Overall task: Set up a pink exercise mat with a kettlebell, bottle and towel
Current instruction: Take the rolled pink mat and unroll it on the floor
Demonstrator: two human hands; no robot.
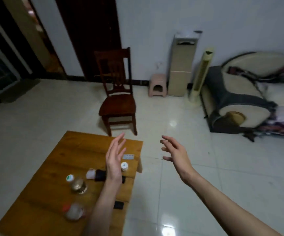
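Both hands raised, holding nothing, in a tiled room

Wooden table (40, 193) and chair (119, 99) stand ahead; left hand (114, 161) over the table, right hand (175, 154) over floor, fingers spread; mat, kettlebell and towel unseen, a green-capped bottle (77, 183) on the table

Single head-worn view, facing forward and down, wooden table (56, 167) nearest (lower left), chair (118, 103) beyond

Glossy floor tiles (180, 184) — wooden table (52, 167)
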